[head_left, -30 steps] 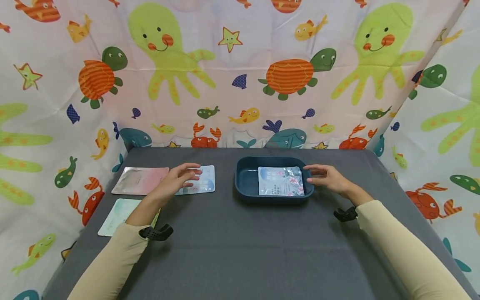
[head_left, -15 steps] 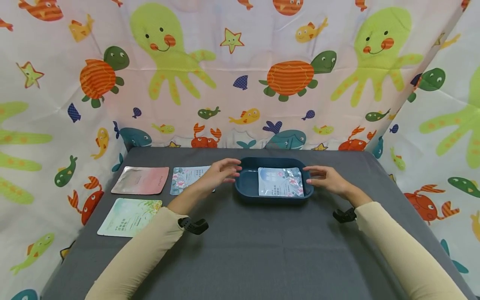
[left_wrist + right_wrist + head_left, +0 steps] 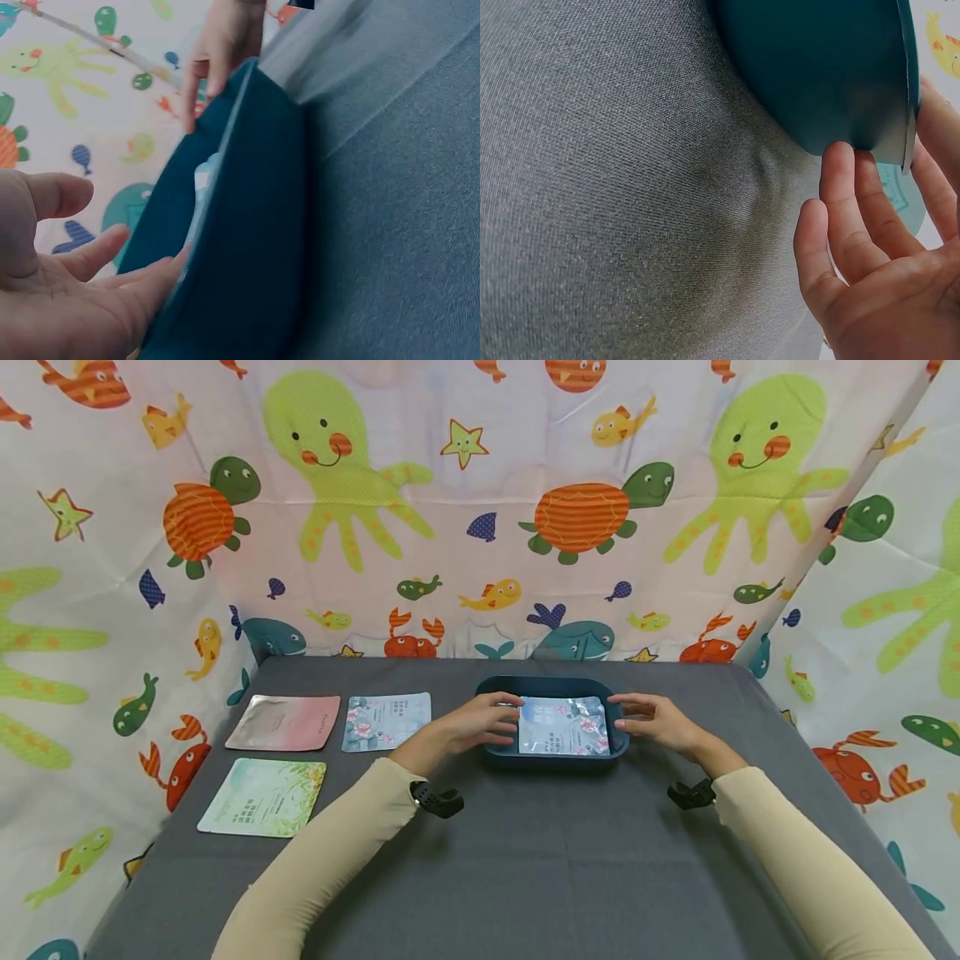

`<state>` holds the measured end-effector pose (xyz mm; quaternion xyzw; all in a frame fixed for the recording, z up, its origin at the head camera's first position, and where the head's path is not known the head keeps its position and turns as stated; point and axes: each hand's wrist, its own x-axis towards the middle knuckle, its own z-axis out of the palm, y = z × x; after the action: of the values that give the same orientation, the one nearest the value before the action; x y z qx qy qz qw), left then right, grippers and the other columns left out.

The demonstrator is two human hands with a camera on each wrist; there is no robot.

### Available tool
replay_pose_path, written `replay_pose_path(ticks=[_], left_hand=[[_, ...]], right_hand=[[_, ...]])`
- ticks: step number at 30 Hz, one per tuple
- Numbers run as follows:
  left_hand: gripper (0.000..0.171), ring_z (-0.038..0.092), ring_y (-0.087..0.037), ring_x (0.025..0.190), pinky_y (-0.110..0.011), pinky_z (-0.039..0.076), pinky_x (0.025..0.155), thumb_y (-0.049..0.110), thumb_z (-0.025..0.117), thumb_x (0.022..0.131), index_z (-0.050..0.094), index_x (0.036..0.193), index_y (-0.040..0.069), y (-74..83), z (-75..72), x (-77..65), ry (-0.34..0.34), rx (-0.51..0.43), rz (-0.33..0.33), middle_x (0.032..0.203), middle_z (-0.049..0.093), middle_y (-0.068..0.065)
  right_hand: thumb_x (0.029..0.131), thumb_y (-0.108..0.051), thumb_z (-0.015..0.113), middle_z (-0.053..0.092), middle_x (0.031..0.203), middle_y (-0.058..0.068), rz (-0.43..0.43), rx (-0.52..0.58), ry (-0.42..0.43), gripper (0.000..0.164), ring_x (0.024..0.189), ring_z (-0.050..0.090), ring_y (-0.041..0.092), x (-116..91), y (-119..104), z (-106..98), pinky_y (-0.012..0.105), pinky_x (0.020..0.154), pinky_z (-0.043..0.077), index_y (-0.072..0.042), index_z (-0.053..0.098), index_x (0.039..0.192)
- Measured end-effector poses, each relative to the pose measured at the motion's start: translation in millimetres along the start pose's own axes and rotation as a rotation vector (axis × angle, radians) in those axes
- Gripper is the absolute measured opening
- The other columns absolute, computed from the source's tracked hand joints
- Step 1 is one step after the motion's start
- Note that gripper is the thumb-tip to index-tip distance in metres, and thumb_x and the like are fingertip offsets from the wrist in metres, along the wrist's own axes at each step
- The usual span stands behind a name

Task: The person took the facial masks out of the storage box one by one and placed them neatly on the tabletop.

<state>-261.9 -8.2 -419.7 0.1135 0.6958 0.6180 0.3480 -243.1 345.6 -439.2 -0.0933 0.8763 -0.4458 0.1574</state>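
Note:
A dark blue box [image 3: 555, 762] stands on the grey table, with a pale blue floral sachet [image 3: 566, 727] lying in it. My left hand [image 3: 483, 722] reaches over the box's left end, its fingertips close to the sachet's left edge. In the left wrist view the thumb stands well apart from the fingers, which dip inside the near rim. My right hand [image 3: 656, 722] is at the box's right end. Two of its fingertips touch the outer wall in the right wrist view, while others extend past the rim.
Left of the box lie a pink and silver sachet [image 3: 285, 722], another pale blue floral sachet [image 3: 386, 721] and a green sachet [image 3: 262, 796]. A curtain with sea animals [image 3: 420, 485] encloses the table [image 3: 555, 860] at the back and sides.
My left hand has moved right, from over the pale blue sachet on the table into the left part of the box, carrying nothing visible. My right hand stays at the box's right end.

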Motion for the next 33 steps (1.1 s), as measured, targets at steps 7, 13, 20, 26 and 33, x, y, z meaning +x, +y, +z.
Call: replay_pose_path(ticks=[7, 13, 20, 26, 33], left_hand=[[0.051, 0.035, -0.043, 0.148, -0.055, 0.039, 0.116, 0.019, 0.048, 0.107, 0.035, 0.153, 0.005, 1.1, 19.3, 16.8, 0.031, 0.007, -0.048, 0.158, 0.037, -0.020], [0.051, 0.043, -0.039, 0.143, -0.055, 0.040, 0.114, 0.021, 0.048, 0.107, 0.035, 0.154, 0.009, -0.3, 27.1, 23.4, 0.051, 0.000, -0.103, 0.151, 0.045, -0.019], [0.047, 0.049, -0.037, 0.139, -0.053, 0.040, 0.115, 0.019, 0.051, 0.106, 0.041, 0.151, 0.009, 0.6, 26.7, 24.8, 0.078, -0.027, -0.049, 0.152, 0.045, -0.018], [0.049, 0.051, -0.032, 0.133, -0.052, 0.041, 0.112, 0.016, 0.060, 0.102, 0.047, 0.149, 0.017, -3.4, 23.1, 30.4, 0.107, -0.066, 0.009, 0.151, 0.044, -0.013], [0.064, 0.061, -0.025, 0.112, -0.042, 0.048, 0.101, 0.005, 0.061, 0.099, 0.037, 0.157, 0.020, -4.8, 25.9, 36.4, 0.074, -0.146, 0.028, 0.146, 0.048, -0.018]], right_hand=[[0.101, -0.030, 0.063, 0.035, 0.158, 0.029, 0.001, 0.011, 0.002, 0.058, 0.142, 0.036, 0.052, 1.1, 4.1, -0.8, 0.062, 0.106, 0.046, -0.007, 0.045, 0.151], [0.100, -0.030, 0.064, 0.035, 0.159, 0.029, -0.009, 0.012, -0.009, 0.060, 0.143, 0.036, 0.051, 2.2, 5.9, 0.1, 0.060, 0.106, 0.047, -0.007, 0.044, 0.152], [0.100, -0.031, 0.064, 0.036, 0.158, 0.028, -0.015, 0.001, -0.001, 0.060, 0.143, 0.037, 0.051, 1.5, 5.6, -1.6, 0.060, 0.105, 0.048, -0.007, 0.045, 0.151], [0.100, -0.031, 0.064, 0.037, 0.158, 0.028, -0.024, -0.012, 0.003, 0.060, 0.142, 0.038, 0.051, 1.1, 3.8, -0.9, 0.059, 0.104, 0.049, -0.005, 0.045, 0.151], [0.101, -0.028, 0.064, 0.039, 0.156, 0.029, -0.024, 0.001, 0.003, 0.058, 0.140, 0.041, 0.051, -1.2, 1.4, 1.2, 0.057, 0.102, 0.051, -0.005, 0.045, 0.151]])
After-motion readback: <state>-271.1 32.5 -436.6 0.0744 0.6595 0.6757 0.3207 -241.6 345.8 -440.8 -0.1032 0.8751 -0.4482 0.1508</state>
